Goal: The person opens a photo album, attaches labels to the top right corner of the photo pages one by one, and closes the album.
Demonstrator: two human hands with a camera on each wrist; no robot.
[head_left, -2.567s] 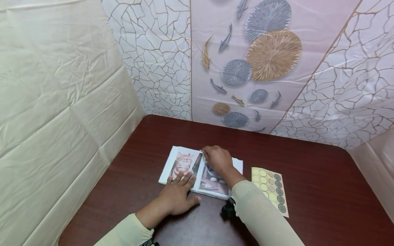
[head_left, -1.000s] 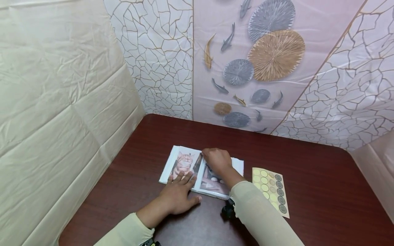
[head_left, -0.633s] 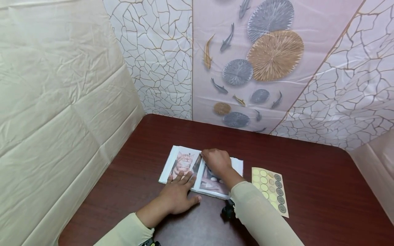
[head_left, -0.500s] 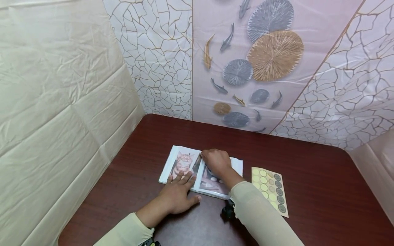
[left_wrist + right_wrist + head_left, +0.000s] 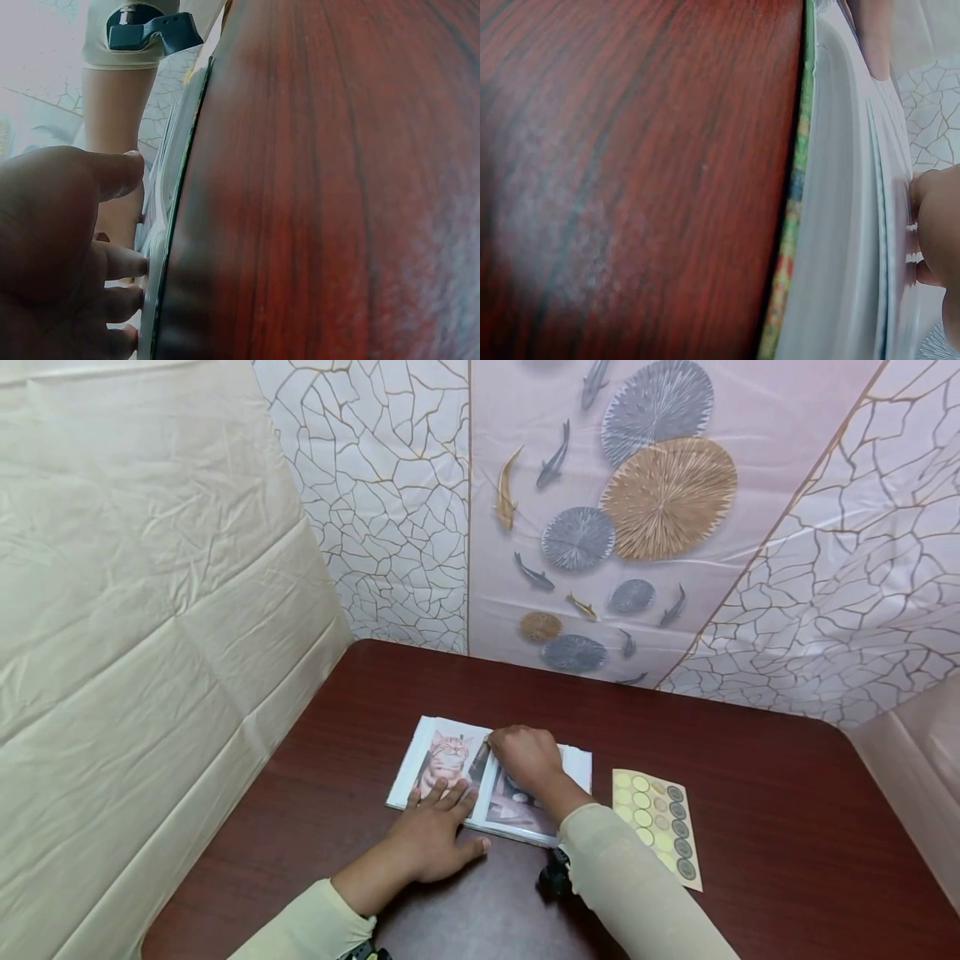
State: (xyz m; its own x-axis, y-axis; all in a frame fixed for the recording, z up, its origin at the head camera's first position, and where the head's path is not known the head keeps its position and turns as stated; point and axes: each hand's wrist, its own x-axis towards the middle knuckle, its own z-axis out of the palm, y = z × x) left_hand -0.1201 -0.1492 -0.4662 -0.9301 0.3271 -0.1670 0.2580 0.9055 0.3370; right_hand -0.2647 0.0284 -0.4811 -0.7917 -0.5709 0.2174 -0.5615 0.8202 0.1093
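A photo album (image 5: 411,768) lies spread on the dark red-brown table, its left page showing a picture of an orange cat (image 5: 446,756). My left hand (image 5: 431,843) rests with spread fingers on the lower part of that page, thumb out over the table. Bent over the right-hand picture (image 5: 517,810) is my right hand (image 5: 527,756), its fingertips at the top of the page by the gutter. In the right wrist view its fingertips (image 5: 919,187) touch the page; I cannot tell whether they pinch anything. The colourful cover edge (image 5: 795,180) shows under the thick pages.
A sheet of round stickers (image 5: 656,827), yellow and grey, lies right of the album, partly behind the right sleeve (image 5: 622,868). The brown table (image 5: 772,810) meets a patterned cloth backdrop (image 5: 390,510) at the back and a cream cloth (image 5: 150,635) on the left.
My right hand has shifted slightly left and down along the top of the right page. The left hand stays on the left page, and the album has not moved.
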